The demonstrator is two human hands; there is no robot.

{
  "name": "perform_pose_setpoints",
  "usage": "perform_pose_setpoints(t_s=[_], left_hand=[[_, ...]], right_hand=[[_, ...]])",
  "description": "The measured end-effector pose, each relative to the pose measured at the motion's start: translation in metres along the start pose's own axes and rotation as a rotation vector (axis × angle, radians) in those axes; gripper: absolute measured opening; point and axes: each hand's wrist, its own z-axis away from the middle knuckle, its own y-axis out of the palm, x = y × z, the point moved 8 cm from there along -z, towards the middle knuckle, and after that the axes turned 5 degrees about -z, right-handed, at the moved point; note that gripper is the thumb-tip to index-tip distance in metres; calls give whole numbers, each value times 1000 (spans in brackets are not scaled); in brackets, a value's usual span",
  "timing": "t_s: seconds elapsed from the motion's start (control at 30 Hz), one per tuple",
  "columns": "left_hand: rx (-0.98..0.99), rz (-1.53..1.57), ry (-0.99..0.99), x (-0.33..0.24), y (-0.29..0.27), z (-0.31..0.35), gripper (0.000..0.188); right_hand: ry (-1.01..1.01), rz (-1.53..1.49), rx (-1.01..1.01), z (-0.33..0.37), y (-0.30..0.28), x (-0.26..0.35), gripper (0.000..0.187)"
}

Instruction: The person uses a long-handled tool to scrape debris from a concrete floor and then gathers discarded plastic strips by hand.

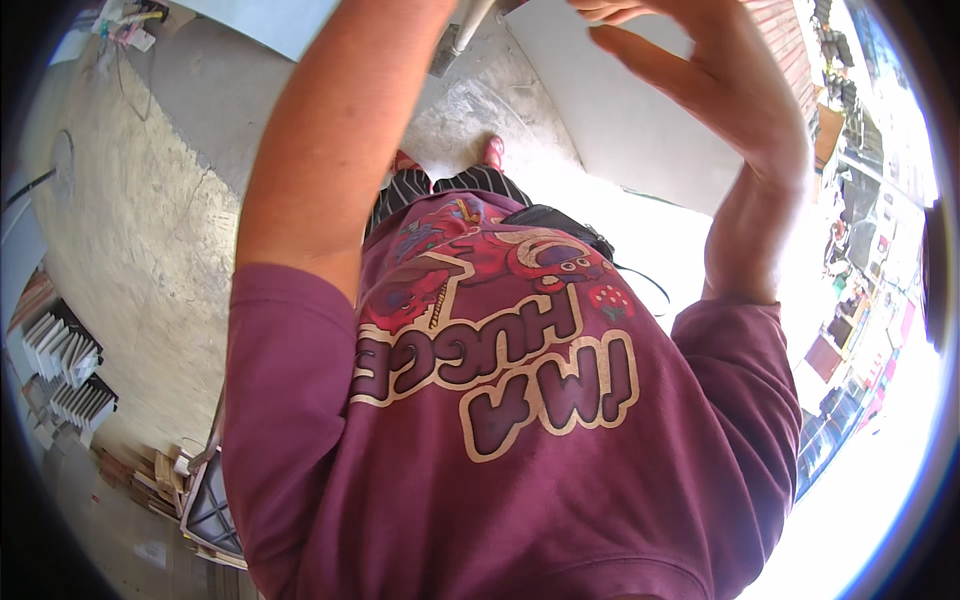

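Raised at the top right, my right hand (680,60) shows its thumb stretched out apart from the fingers, which the upper edge partly cuts off. I see nothing in its grasp. A large pale flat panel (640,130) lies beyond and below it in the picture. My left forearm (335,130) reaches up past the upper edge, so the left hand is out of sight. Close to that forearm are a pale metal pole (468,28) and a white flat surface (270,22) at the top left.
My red shoes (494,150) stand on a worn concrete floor (150,250). A black pouch (560,228) hangs at my waist. On the left are stacked thin white pieces (62,350) and wood offcuts (150,480). Crowded goods (850,240) line the bright right side.
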Motion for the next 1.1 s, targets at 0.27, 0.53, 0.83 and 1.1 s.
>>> perform_pose_setpoints(t_s=[0.27,0.53,0.83,1.1], left_hand=[[213,-100,68,64,139,54,36],[445,-207,-182,72,216,113,21],[563,-261,-162,76,265,149,22],[296,-362,-295,136,207,181,20]], right_hand=[[-230,236,-30,69,-54,7,23],[309,-2,-172,195,-85,-95,37],[-318,-909,-105,201,-102,-109,43],[-427,-1004,-108,176,-94,-87,32]])
